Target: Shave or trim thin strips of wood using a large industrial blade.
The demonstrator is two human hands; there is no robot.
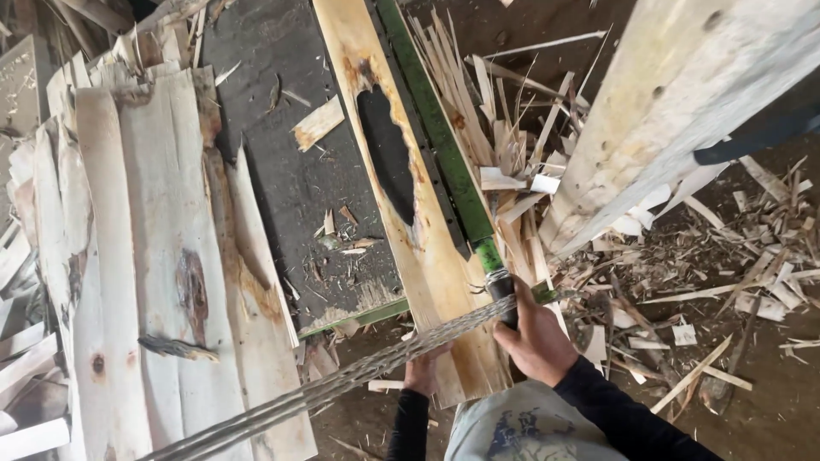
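Gripping the black handle [506, 294] of the green cutter blade [440, 137], my right hand [536, 341] has its fingers wrapped tight around it. My left hand [421, 369] presses the near end of the thin wood sheet [401, 171] lying under the blade, fingers curled at its edge.
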